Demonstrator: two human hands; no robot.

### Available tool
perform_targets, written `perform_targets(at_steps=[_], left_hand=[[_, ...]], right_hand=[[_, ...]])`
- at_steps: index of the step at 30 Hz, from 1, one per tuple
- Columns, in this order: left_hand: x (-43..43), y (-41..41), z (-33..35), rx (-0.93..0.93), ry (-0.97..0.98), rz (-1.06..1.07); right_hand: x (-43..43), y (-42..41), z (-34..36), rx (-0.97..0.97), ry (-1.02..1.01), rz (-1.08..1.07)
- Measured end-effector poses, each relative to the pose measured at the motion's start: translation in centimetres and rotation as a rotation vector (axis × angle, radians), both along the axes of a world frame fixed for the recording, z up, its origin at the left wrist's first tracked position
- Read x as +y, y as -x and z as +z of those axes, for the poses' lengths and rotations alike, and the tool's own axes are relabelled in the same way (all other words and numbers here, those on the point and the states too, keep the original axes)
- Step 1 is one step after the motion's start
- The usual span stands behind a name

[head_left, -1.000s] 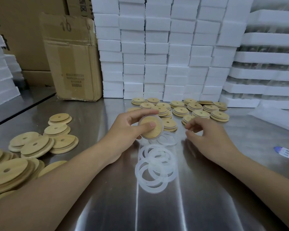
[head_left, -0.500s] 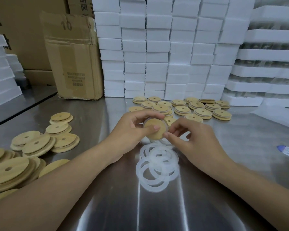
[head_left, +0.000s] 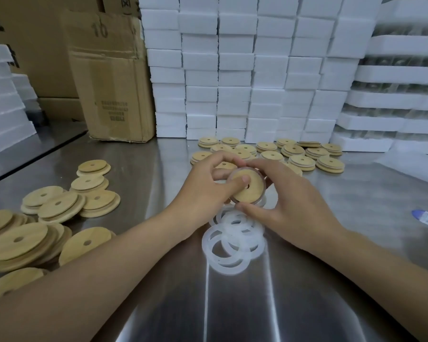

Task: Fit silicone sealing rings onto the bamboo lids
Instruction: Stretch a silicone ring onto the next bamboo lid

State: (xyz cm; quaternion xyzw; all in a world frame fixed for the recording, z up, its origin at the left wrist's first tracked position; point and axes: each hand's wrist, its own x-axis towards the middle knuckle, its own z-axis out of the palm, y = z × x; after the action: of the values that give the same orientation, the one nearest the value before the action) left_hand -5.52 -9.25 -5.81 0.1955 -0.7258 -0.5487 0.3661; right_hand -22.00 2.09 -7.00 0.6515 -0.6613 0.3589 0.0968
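Closing in since a moment ago, my right hand [head_left: 292, 206] now curls fingers and thumb round the bamboo lid [head_left: 253, 193] my left hand [head_left: 200, 188] pinches, thumb on its face, just above the loose silicone rings [head_left: 232, 243].

**Item 1.** Round pale bamboo lid [head_left: 251, 191] with a small centre hole. Raised and tilted, flat face towards the camera. Gripped between the left hand [head_left: 205, 183], thumb on the face beside the hole, and the right hand [head_left: 289, 203], fingers curled round the rim. A translucent silicone ring [head_left: 264, 187] shows around its edge.

**Item 2.** Pile of translucent white silicone rings [head_left: 232, 245], flat and overlapping, lying just below item 1.

**Item 3.** Loose heap of bamboo lids [head_left: 55, 206], same holed round form, flat and overlapping, at the left.

**Item 4.** Low stacks of bamboo lids [head_left: 304, 155], set in rows beyond the hands.
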Motion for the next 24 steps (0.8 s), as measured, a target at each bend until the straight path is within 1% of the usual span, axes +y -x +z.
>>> perform_targets(at_steps=[1,3,5,8,12,15,20,22,24], left_hand=[[0.0,0.1,0.1,0.004,0.012,0.031],[-0.1,0.1,0.3,0.004,0.052,0.108],[-0.2,-0.1,0.3,0.004,0.055,0.183],[-0.5,-0.2,0.1,0.007,-0.022,0.286],[-0.6,0.1,-0.1,-0.032,-0.042,0.324],[-0.4,0.0,-0.1,-0.029,-0.025,0.299],[-0.4,-0.6,1.8,-0.079,-0.028,0.324],[-1.5,-1.6,4.2,-0.205,-0.005,0.283],[-3.3,-3.7,6.9,-0.418,0.099,0.180]], right_hand=[[0.1,0.5,0.1,0.044,0.001,-0.040],[0.1,2.0,0.4,0.055,0.012,-0.147],[0.2,4.0,0.6,-0.008,0.023,-0.284],[0.0,6.9,0.8,-0.161,0.008,-0.450],[-1.0,8.4,0.2,-0.328,-0.122,-0.437],[-1.0,8.7,-0.4,-0.401,-0.108,-0.359],[-0.8,8.4,-0.8,-0.285,-0.077,-0.280],[-0.7,8.1,-0.7,-0.184,-0.114,-0.258],[-0.6,7.8,-0.7,-0.063,-0.152,-0.214]])
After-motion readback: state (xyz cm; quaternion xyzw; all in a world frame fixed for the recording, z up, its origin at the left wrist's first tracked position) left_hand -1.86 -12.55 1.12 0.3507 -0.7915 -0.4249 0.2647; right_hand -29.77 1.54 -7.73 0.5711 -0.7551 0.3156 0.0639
